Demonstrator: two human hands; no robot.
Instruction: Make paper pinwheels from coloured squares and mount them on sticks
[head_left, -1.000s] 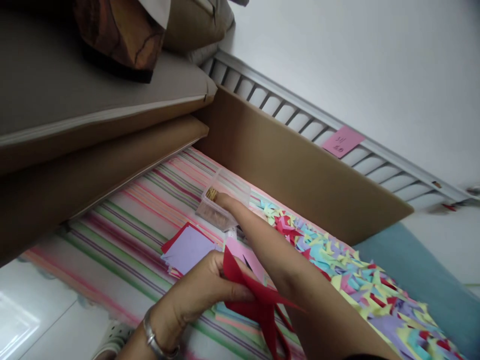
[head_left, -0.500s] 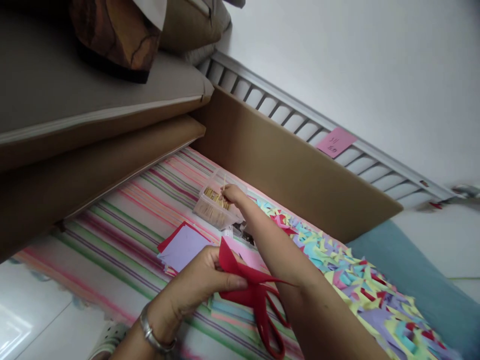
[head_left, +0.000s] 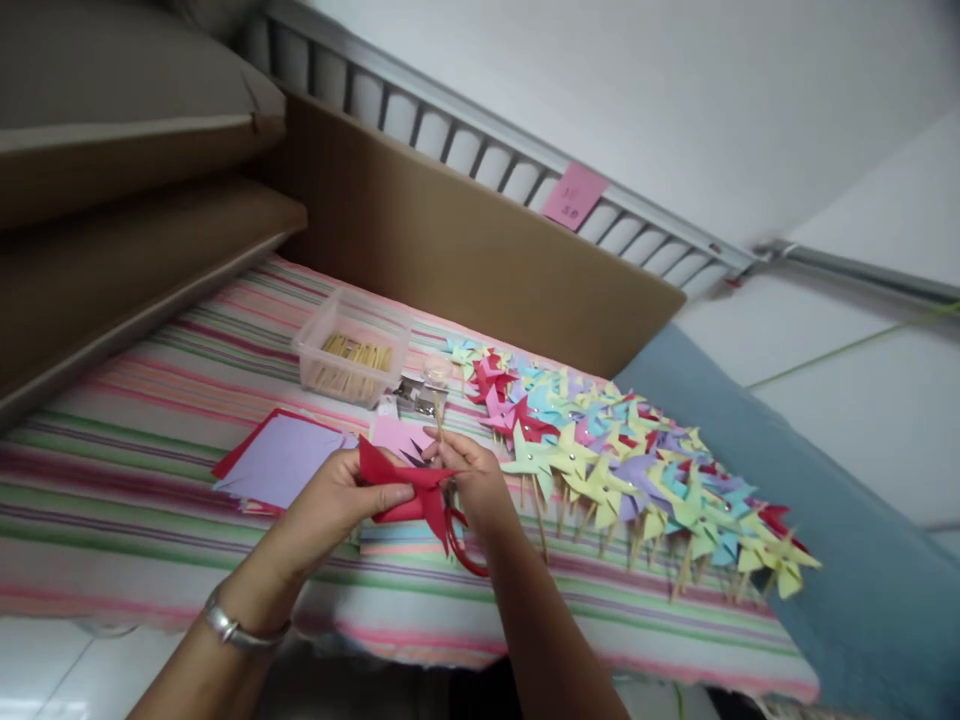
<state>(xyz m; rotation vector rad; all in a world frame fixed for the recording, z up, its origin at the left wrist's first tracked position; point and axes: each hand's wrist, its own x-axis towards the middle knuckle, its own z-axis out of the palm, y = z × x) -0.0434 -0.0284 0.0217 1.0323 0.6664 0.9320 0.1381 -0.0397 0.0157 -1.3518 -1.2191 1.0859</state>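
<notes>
Before our hands spreads a surface under a striped cloth (head_left: 150, 480); beyond and to the right of our right hand (head_left: 480, 475) crowd many paper pinwheels (head_left: 574, 455) on sticks; past our left hand (head_left: 341, 490) sits a clear plastic box (head_left: 307, 365) of thin sticks, with stacked paper squares (head_left: 281, 460) nearer that hand; red-handled scissors (head_left: 469, 567) show just beside our right wrist.

Our left hand pinches a red paper pinwheel (head_left: 412, 483), thumb on top; it should be very light, springy and easily creased, best taken near its folded middle; its longer spread runs across from the left thumb towards the right fingers, one tip pointing away from us, another down towards the scissors.

Our right hand grips a slim wooden stick (head_left: 439, 412) in its fingertips, close to the red paper; it looks stiff, light and snappable, best held low; its long axis stands nearly upright in our view, free end pointing away from us.
</notes>
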